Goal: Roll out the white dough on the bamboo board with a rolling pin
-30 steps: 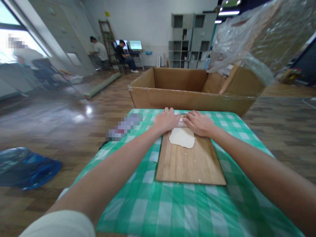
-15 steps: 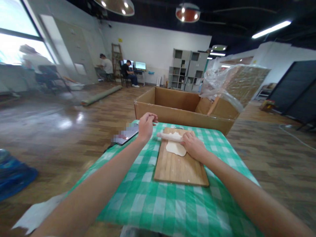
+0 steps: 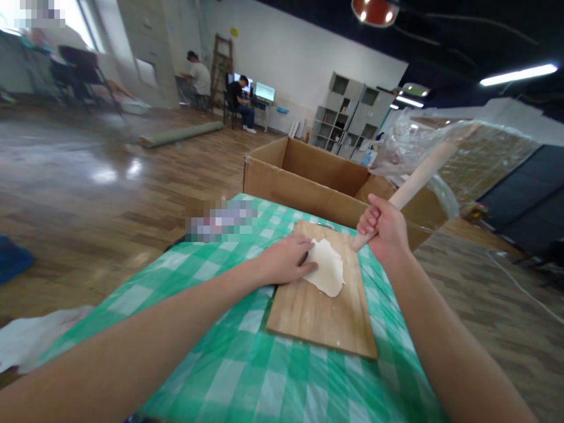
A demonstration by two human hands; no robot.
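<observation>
One flat dough sheet lies on the far half of a wooden board. Left hand, fingers loosely spread, touches the dough's left edge. Right hand is fisted around a rolling pin, raised and tilted above the board. Board rests on a green-checked cloth; an open carton stands behind.

Daylight from the windows at far left glares off the glossy floor. Ceiling lamps glow overhead. Edges bend and smear; the background blurs.
</observation>
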